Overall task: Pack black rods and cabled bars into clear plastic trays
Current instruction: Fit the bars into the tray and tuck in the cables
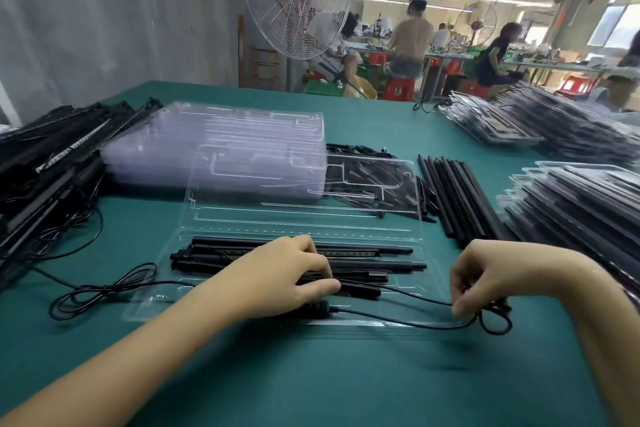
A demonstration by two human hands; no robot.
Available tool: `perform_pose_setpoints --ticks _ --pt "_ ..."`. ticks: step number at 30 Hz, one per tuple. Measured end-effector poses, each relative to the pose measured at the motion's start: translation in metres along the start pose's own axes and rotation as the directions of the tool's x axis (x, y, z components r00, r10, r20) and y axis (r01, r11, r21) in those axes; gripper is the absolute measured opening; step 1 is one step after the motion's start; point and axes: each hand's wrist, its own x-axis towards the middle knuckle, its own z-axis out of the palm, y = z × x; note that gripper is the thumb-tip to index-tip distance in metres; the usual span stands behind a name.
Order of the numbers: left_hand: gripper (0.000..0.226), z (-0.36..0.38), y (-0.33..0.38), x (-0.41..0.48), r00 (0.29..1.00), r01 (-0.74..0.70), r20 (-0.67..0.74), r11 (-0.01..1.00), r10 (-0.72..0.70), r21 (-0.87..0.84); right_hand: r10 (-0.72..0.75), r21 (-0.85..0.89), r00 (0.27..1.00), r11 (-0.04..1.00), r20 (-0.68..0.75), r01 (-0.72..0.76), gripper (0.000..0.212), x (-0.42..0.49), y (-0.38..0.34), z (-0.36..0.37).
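Note:
An open clear plastic tray (433, 274) lies in front of me on the green table, its lid (242, 215) folded back. Black rods (381, 250) and a cabled bar (360, 291) lie in its slots. My left hand (287, 274) presses down on the bar, fingers pinching it near the middle. My right hand (485, 277) pinches a coiled loop of the thin black cable (398, 321) at the tray's right end. A second cable loop (104, 291) trails off the tray's left side.
A stack of empty clear trays (214, 146) stands behind. Loose black rods (457, 198) lie to the right, cabled bars (52, 163) are piled at the left. Packed trays (581, 204) are stacked at the right and far right (554, 121). A fan (294, 0) and seated people are beyond the table.

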Motion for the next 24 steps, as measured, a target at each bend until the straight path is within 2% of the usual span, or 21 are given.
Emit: perform_pose_setpoints --ticks 4,7,9,11,13,15,19,21,24 --pt "0.048 0.002 0.000 -0.002 1.000 -0.027 0.002 0.997 0.027 0.071 0.001 -0.063 0.990 0.998 -0.139 -0.010 0.034 0.008 -0.002 0.004" --pt "0.054 0.004 0.001 -0.003 0.999 -0.034 0.022 0.990 0.032 0.136 -0.030 0.129 1.000 0.991 0.009 0.029 0.031 0.000 0.001 0.000" --pt "0.056 0.006 0.003 -0.005 0.999 -0.042 0.033 0.981 0.036 0.190 -0.131 0.241 0.980 0.966 0.150 0.092 0.033 -0.008 0.007 -0.004" --pt "0.056 0.008 0.005 -0.007 0.999 -0.045 0.028 0.972 0.040 0.229 -0.265 0.365 0.946 0.913 0.188 0.184 0.041 -0.011 0.016 -0.010" --pt "0.055 0.009 0.004 -0.008 0.999 -0.046 0.020 0.971 0.043 0.233 -0.360 0.457 0.923 0.850 0.139 0.262 0.045 -0.013 0.022 -0.016" --pt "0.053 0.009 0.003 -0.008 0.999 -0.047 0.014 0.973 0.045 0.225 -0.412 0.454 0.909 0.823 0.060 0.342 0.041 -0.015 0.023 -0.017" --pt "0.051 0.009 0.003 -0.008 0.999 -0.048 0.008 0.976 0.047 0.210 -0.425 0.400 0.889 0.795 -0.169 0.456 0.026 -0.011 0.015 -0.012" --pt "0.050 0.008 0.003 -0.007 0.999 -0.047 0.015 0.977 0.044 0.210 -0.444 0.385 0.852 0.762 -0.276 0.521 0.018 -0.010 0.010 -0.009" --pt "0.049 0.007 0.003 -0.005 0.999 -0.052 0.022 0.977 0.049 0.209 -0.474 0.412 0.793 0.681 -0.382 0.606 0.019 -0.007 0.006 -0.007"
